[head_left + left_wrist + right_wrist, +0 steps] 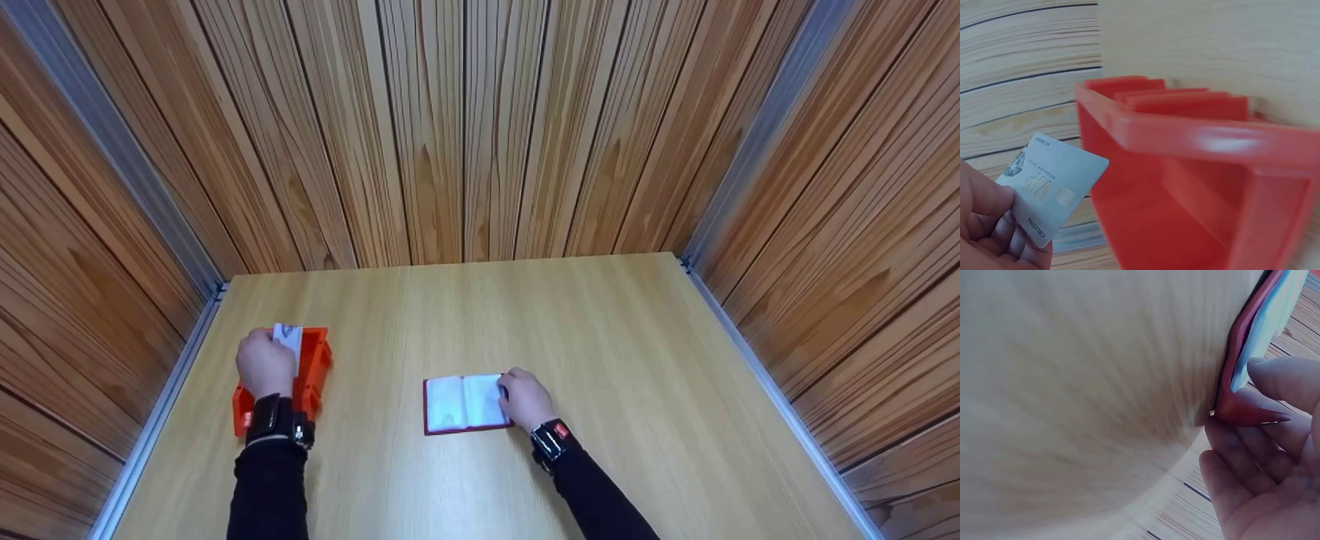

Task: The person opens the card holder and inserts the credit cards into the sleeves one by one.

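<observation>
My left hand [266, 366] pinches a white VIP card [1053, 183] between thumb and fingers. The card is tilted above an orange-red plastic bin [321, 361], whose open inside shows in the left wrist view. Near the middle of the table, a small card holder [446, 405] with a red cover and pale, shiny leaves lies spread open. Its right edge is held by my right hand [527, 400]. In the right wrist view the thumb lies over the leaves of the holder, and the fingers [1235, 464] sit at the outside of its bent red cover.
The bin stands at the left of the wooden table [615, 337], with the card holder to its right. Wood-plank walls [465, 150] close off the back and both sides. Grey metal rails [780, 401] run along the table's side edges.
</observation>
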Demonstrator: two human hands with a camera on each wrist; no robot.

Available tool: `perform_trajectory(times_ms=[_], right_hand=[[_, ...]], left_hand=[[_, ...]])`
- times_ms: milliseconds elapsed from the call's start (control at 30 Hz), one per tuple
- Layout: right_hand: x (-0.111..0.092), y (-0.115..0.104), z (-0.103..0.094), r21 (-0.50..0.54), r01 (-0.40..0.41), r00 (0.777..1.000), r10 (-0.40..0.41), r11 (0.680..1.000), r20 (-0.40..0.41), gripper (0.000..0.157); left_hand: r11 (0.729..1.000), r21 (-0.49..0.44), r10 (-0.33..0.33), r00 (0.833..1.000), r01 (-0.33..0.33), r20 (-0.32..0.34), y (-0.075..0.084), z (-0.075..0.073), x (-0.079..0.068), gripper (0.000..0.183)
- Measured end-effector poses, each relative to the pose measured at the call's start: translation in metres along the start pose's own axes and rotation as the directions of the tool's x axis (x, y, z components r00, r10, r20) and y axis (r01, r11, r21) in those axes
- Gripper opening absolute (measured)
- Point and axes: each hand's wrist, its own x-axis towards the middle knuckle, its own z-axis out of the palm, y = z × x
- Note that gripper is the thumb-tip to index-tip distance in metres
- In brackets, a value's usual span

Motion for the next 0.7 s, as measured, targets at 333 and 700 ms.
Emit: perform_trajectory(times_ms=[333, 700], right_hand=[[0.001, 0.001, 0.000, 0.001, -0.001, 1.000, 0.001, 1.000, 0.003, 0.019], [0.002, 0.001, 0.000, -0.002, 0.001, 1.000, -0.001, 1.000, 0.013, 0.017]], left_hand=[[0.990, -0.028, 0.139, 0.990, -0.140, -0.040, 0.025, 0.007, -0.010, 0.032], [0.965, -0.098, 0.243, 0.970, -0.243, -0.017, 0.037, 0.040, -0.030, 0.022]])
